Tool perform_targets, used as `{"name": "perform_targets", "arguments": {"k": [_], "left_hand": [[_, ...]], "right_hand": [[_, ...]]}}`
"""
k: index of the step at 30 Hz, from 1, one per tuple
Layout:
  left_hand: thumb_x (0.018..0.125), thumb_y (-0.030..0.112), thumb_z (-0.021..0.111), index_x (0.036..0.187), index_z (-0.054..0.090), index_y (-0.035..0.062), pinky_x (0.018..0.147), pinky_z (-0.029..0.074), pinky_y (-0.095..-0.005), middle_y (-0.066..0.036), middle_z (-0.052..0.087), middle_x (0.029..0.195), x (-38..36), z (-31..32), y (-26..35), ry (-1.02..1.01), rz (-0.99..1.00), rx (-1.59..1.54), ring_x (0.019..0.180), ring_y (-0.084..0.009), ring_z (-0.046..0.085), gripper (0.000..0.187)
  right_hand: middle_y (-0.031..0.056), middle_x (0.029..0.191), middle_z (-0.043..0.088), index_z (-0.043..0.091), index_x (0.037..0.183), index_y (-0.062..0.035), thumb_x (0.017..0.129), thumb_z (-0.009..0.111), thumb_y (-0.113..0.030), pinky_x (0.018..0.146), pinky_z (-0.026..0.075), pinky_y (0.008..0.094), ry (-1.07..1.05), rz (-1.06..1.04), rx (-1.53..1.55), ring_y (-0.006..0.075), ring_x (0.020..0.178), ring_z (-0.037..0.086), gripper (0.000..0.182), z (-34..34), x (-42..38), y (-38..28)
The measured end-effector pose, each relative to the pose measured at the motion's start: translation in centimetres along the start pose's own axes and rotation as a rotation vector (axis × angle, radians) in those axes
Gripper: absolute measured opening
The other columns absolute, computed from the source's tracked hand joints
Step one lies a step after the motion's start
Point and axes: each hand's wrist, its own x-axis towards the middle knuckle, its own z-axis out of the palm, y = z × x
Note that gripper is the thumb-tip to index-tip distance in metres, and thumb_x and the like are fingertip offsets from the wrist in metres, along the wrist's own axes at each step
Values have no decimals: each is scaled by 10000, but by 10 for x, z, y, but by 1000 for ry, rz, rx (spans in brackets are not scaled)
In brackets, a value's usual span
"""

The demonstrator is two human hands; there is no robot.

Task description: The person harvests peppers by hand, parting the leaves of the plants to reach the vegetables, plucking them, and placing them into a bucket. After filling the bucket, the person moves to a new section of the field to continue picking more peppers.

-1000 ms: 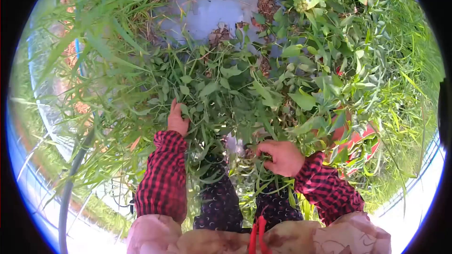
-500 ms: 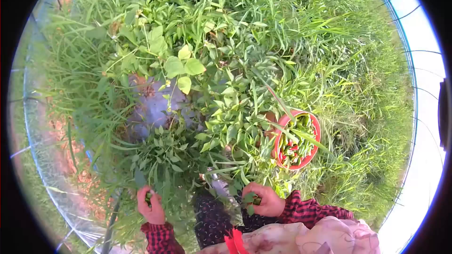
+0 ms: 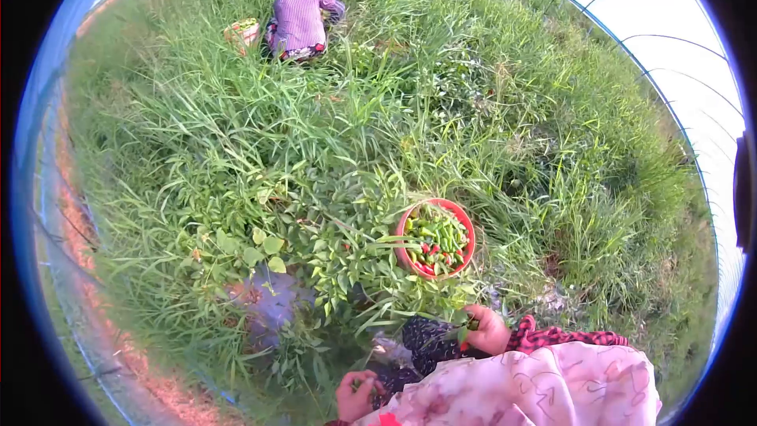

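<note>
My right hand [image 3: 486, 330] is closed around small green peppers and leaves, just below a round red basin [image 3: 408, 259] filled with green and red chili peppers [image 3: 436, 238]. My left hand [image 3: 356, 395] sits low near the frame's bottom, fingers curled around something small and green. Both hands are close to my lap, over a pink patterned apron [image 3: 544, 386] and dark trousers [image 3: 422, 341]. A leafy pepper plant [image 3: 347, 248] stands left of the basin.
Tall grass [image 3: 441, 110] covers the ground all around. Another person [image 3: 301, 20] in a striped shirt and hat crouches far ahead beside a basket [image 3: 242, 31]. Greenhouse hoops and plastic sheeting [image 3: 678, 39] curve along the right. A patch of grey ground cover [image 3: 268, 300] shows lower left.
The view has tilted up from the plant at my feet to the whole field. Both hands left the foliage and drew back toward my lap, holding picked peppers. The basin came into full view.
</note>
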Motion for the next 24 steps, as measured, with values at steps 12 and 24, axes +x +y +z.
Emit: {"name": "perform_targets", "arguments": {"k": [12, 24], "left_hand": [[814, -1, 568, 1225, 444, 43, 558, 413, -194, 1, 550, 782, 10, 55, 17, -30, -10, 627, 662, -59, 503, 431], [726, -24, 604, 1010, 562, 38, 668, 441, -221, -33, 570, 900, 73, 138, -8, -358, -102, 1000, 771, -113, 555, 293]], "right_hand": [[135, 878, 536, 556, 940, -28, 635, 582, -42, 704, 451, 338, -332, -296, -380, 257, 823, 556, 306, 28, 31, -9], [130, 675, 570, 563, 825, -84, 628, 602, -122, 569, 433, 407, -285, -350, -391, 333, 652, 569, 204, -55, 8, -22]]}}
